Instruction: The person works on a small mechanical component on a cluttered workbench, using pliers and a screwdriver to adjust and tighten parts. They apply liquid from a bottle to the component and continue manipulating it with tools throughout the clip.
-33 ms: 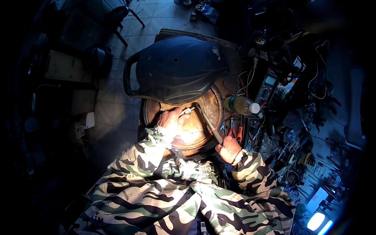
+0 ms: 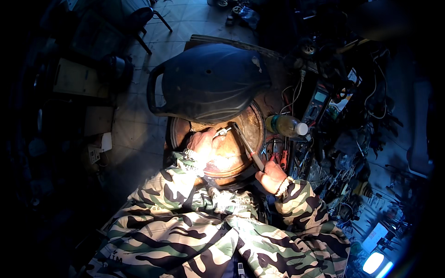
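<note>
My left hand (image 2: 200, 141) is closed round a small silvery metal part (image 2: 223, 131), whose free end points to the right. The part is held over a round, rust-brown metal work surface (image 2: 232, 162) under bright light. In my right hand (image 2: 271, 177) is a long-handled tool (image 2: 251, 153) with a dark metal end and a pale, reddish handle. It slants up and left, its end close beside the small part; I cannot tell if they touch. Just beyond, a large dark plastic shell (image 2: 208, 83) with a loop handle overhangs the far part of the surface.
A capped plastic bottle (image 2: 287, 125) lies right of the round surface, near red-handled pliers (image 2: 283, 159) and a multimeter (image 2: 316, 102). Tangled cables and tools crowd the right side. A lamp (image 2: 373, 262) glows at lower right; a chair (image 2: 139, 18) stands far left.
</note>
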Motion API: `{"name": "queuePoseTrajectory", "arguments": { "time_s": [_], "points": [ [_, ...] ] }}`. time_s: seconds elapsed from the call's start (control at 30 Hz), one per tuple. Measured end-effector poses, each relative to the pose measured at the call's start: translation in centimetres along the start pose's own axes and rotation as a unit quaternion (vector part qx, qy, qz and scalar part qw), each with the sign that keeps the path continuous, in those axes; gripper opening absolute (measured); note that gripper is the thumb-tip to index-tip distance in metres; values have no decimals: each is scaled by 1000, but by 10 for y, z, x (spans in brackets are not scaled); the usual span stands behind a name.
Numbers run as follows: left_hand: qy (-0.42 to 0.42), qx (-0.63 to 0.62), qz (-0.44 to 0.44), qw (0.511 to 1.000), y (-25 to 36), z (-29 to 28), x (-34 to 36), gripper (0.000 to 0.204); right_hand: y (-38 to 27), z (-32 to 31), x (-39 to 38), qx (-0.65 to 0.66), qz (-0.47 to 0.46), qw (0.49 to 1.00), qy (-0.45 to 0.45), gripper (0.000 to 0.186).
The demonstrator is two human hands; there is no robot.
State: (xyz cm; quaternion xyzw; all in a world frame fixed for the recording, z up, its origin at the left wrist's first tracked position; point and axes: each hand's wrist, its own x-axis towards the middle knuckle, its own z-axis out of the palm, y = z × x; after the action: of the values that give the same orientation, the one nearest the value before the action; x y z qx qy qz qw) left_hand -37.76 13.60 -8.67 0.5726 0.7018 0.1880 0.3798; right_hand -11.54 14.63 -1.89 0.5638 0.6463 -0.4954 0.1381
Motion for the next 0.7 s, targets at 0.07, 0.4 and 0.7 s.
{"name": "queuePoseTrajectory", "arguments": {
  "time_s": [0.07,0.4,0.7],
  "points": [
    [-15,10,-11,1000,7,-5,1,30,0,0,2,0,32,999,-10,40],
    [-8,-18,21,1000,-5,-1,2,30,-4,-5,-1,47,36,998,-11,39],
    [-16,3,20,1000,-7,1,4,32,9,2,3,-7,-12,999,32,38]
  ]
}}
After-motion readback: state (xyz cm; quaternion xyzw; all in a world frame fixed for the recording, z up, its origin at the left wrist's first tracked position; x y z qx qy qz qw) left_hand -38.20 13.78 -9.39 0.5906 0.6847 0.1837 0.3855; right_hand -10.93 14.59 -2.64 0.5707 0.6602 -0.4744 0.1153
